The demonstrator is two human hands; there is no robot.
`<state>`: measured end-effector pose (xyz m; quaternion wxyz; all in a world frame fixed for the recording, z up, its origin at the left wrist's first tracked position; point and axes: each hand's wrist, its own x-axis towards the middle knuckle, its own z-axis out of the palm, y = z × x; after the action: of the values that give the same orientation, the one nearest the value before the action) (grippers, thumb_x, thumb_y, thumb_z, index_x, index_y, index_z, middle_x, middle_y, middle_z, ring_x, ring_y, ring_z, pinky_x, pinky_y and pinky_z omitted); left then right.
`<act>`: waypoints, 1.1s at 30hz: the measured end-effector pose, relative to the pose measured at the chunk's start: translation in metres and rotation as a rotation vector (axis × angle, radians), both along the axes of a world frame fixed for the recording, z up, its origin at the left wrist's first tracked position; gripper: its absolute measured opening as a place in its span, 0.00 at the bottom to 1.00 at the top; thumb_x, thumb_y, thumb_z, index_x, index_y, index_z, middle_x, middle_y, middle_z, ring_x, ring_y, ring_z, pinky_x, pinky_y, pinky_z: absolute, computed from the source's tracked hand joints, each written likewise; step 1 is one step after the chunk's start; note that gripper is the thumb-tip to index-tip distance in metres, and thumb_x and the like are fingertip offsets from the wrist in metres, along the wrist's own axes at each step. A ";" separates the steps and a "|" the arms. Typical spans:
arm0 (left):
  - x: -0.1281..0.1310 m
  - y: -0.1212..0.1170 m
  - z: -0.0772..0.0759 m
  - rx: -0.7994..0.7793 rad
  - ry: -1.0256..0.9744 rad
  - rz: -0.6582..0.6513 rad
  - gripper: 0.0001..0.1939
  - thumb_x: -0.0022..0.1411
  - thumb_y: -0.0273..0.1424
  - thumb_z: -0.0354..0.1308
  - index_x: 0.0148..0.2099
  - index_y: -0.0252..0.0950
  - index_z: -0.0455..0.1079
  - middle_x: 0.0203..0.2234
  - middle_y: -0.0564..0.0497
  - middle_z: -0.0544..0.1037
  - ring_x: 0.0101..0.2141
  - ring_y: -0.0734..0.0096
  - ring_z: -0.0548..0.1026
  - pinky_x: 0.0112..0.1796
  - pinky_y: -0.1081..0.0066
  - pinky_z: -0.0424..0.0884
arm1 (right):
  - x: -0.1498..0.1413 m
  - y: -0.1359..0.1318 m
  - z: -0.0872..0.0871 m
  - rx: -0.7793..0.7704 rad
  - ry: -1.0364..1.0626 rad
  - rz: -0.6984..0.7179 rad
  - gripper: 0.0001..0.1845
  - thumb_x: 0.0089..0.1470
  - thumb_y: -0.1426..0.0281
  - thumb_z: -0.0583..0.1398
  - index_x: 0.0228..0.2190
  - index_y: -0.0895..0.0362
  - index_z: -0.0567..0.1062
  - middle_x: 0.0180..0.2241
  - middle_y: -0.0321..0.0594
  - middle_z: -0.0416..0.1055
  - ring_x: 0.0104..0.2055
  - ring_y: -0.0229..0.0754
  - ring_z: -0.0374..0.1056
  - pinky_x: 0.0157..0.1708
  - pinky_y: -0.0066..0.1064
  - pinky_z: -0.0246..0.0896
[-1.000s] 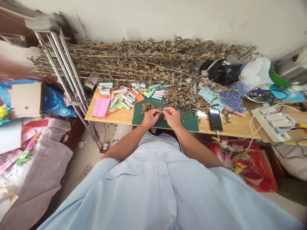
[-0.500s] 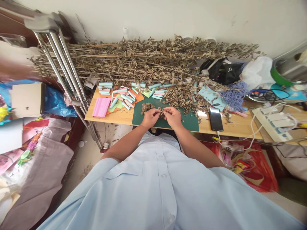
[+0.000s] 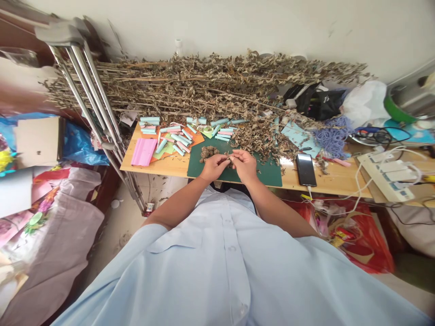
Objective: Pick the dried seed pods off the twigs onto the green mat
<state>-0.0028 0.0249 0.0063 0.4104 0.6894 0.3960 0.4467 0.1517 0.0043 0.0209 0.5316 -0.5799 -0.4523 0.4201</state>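
My left hand (image 3: 215, 166) and my right hand (image 3: 245, 165) meet over a dark green mat (image 3: 197, 169), fingertips pinched close together. A bit of dried leaf (image 3: 230, 160) shows between them, mostly hidden by the fingers. Just beyond my left hand sits a small clump of brown balled dried plant (image 3: 208, 152) on the mat. A loose heap of dried leaves (image 3: 254, 138) spreads beyond my right hand, over the mat's far right part.
Long dried leafy stalks (image 3: 190, 81) lie along the wall. Rolled blue and pink papers (image 3: 176, 138) and a pink paper (image 3: 143, 152) are on the left. A phone (image 3: 306, 169), power strip (image 3: 387, 174) and purple cord (image 3: 335, 136) are right. Metal crutches (image 3: 91, 90) lean at the table's left end.
My hands have drawn closer together, the fingertips now nearly touching. Less of the dried leaf shows between them. The things on the table have stayed in place.
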 end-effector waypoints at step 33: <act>0.001 0.000 0.007 -0.019 0.087 0.030 0.07 0.65 0.28 0.55 0.36 0.33 0.74 0.29 0.51 0.76 0.32 0.72 0.72 0.36 0.72 0.68 | 0.002 -0.007 -0.001 0.039 -0.148 0.069 0.18 0.53 0.61 0.62 0.45 0.55 0.76 0.38 0.40 0.79 0.21 0.33 0.65 0.21 0.28 0.64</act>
<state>-0.0022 0.0252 0.0134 0.3927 0.6983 0.4278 0.4185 0.1542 -0.0030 0.0198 0.4934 -0.5830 -0.5180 0.3852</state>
